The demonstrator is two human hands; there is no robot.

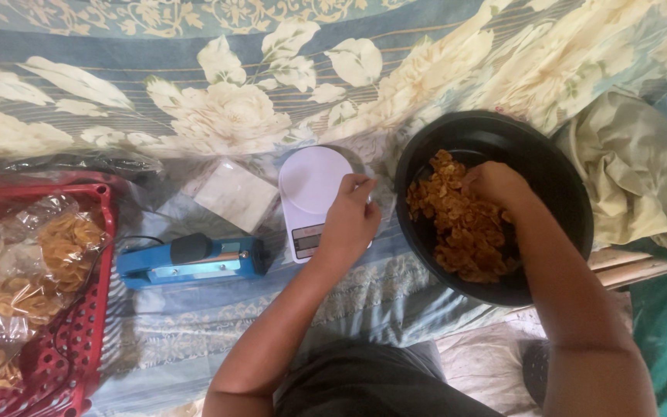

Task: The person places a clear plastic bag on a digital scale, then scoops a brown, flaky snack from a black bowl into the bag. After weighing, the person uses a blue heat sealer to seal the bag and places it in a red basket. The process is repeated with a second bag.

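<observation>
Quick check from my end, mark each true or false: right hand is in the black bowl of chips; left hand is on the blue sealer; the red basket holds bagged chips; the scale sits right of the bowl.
1. The right hand is in the black bowl among the chips. True.
2. The left hand rests on the blue sealer. False: it is at the white scale, apart from the sealer.
3. The red basket holds bagged chips. True.
4. The scale sits right of the bowl. False: it lies left of it.

Glossy black plastic bowl point(557, 166), smooth white plastic scale point(310, 189), matt floral cloth point(194, 100).
</observation>
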